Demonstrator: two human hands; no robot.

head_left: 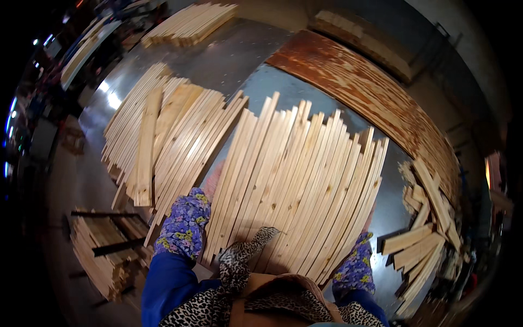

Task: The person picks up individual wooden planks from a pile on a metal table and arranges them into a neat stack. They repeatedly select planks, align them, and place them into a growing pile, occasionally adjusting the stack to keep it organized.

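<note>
A wide row of pale wooden strips [289, 185] lies side by side in front of me, their far ends uneven. My left hand [214, 180] is against the row's left side, and my right hand [370, 219] is against its right side, so the strips are clasped between the two. Most of both hands is hidden behind the outer strips, and their fingers barely show. Flowered sleeve covers reach to both wrists. A leopard-print cloth tie [250, 248] hangs over the near end of the strips.
Left of the row, more strips [185, 136] lie stacked with loose boards [146, 147] on top. Another stack [190, 24] is at the far left. A worn reddish plywood board [370, 87] borders the metal table's far right. Offcuts [422, 234] are piled at right; a wood-loaded rack [106, 248] stands lower left.
</note>
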